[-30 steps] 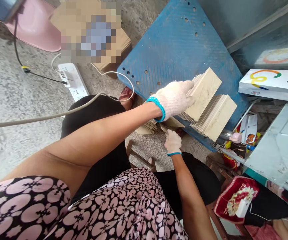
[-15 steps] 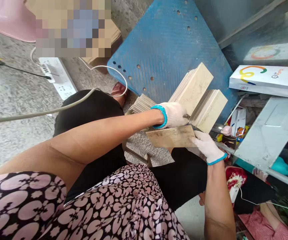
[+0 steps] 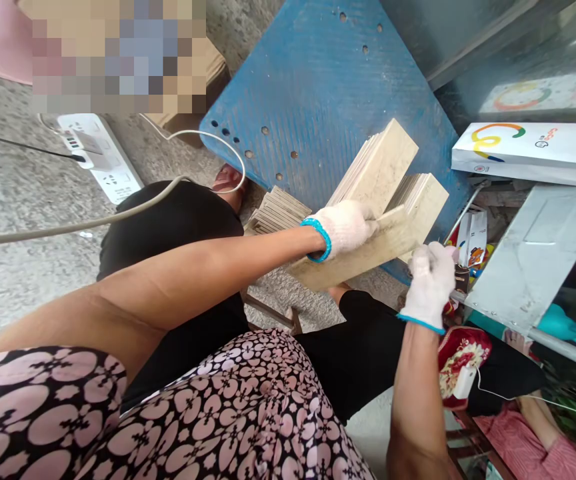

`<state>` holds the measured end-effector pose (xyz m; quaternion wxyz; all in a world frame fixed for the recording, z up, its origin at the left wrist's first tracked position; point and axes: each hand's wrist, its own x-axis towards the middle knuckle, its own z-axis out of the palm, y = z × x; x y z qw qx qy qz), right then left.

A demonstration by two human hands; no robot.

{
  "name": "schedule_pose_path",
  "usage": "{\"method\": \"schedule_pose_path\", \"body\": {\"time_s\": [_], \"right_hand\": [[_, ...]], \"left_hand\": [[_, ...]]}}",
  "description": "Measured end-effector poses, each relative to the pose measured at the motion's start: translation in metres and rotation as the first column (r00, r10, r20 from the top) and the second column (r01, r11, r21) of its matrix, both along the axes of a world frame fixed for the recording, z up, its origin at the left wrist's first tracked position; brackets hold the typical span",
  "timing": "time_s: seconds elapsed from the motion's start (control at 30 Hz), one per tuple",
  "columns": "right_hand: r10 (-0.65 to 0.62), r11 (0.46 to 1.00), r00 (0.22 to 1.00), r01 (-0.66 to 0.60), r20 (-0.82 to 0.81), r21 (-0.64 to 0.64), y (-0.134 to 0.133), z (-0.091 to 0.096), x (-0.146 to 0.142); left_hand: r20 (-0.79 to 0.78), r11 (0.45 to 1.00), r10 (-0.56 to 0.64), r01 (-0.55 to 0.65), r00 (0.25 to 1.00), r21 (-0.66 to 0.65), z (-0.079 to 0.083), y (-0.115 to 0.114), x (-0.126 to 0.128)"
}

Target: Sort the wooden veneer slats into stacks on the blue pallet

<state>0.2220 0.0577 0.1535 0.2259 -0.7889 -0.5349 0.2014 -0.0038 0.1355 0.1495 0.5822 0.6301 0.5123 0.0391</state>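
My left hand [image 3: 351, 227], in a white knit glove with a blue cuff, grips the upper edge of a thin beige panel [image 3: 353, 260]. The panel hangs tilted above the floor, and its right end overlaps a stack. Two stacks of similar panels stand on edge on a blue perforated platform: the left stack [image 3: 385, 163] and the right stack [image 3: 431, 203]. My right hand [image 3: 431, 280], gloved alike, is off the panel at the platform's right corner. Its fingers are curled by a small pinkish object [image 3: 452, 253]; what they hold is mostly hidden.
More thin panels [image 3: 283, 210] lie fanned at the platform's [image 3: 308, 87] near-left edge. White paper bag [image 3: 528, 150] and grey metal ledge [image 3: 523, 247] are at right. A cable [image 3: 148, 207] crosses my knee; a power strip [image 3: 101, 160] lies on the floor. Another person's leg shows lower right.
My right hand has let go of the panel's right end and moved right to the pinkish object. The panel, still in my left hand, has tilted with its right end higher.
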Motion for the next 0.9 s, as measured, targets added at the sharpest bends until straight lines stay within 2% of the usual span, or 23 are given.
{"method": "schedule_pose_path", "body": {"time_s": [0.07,0.17,0.27,0.37,0.53,0.7,0.8,0.9], "right_hand": [[-0.087,0.996,0.996,0.087,-0.005,-0.011,-0.023,-0.011,-0.023],[-0.088,0.984,0.992,0.073,-0.091,-0.16,-0.049,-0.024,-0.065],[-0.102,0.951,0.995,0.099,0.006,-0.292,-0.053,-0.03,-0.099],[-0.101,0.924,0.989,0.134,0.108,-0.359,-0.042,-0.032,-0.116],[-0.142,0.901,0.985,0.17,0.099,-0.399,-0.03,-0.034,-0.122],[-0.185,0.924,0.983,0.181,0.022,-0.336,-0.023,-0.04,-0.113],[-0.134,0.94,0.99,0.144,0.053,-0.308,-0.005,-0.043,-0.095],[-0.079,0.957,0.991,0.105,0.107,-0.271,0.027,-0.049,-0.072]], "left_hand": [[-0.013,0.996,0.085,-0.086,0.996,-0.022,0.0,0.002,0.0],[-0.023,0.981,0.188,-0.189,0.982,-0.038,-0.001,0.003,0.001],[-0.041,0.966,0.255,-0.256,0.966,-0.026,-0.004,0.001,0.002],[-0.053,0.958,0.286,-0.287,0.957,-0.022,-0.008,0.0,0.003],[-0.05,0.953,0.301,-0.303,0.952,-0.028,-0.01,-0.002,0.003],[-0.035,0.98,0.197,-0.198,0.98,-0.01,-0.005,0.003,-0.002],[-0.039,0.985,0.167,-0.165,0.985,0.058,-0.003,0.007,-0.008],[-0.047,0.985,0.139,-0.132,0.989,0.114,-0.001,0.008,-0.013]]}}
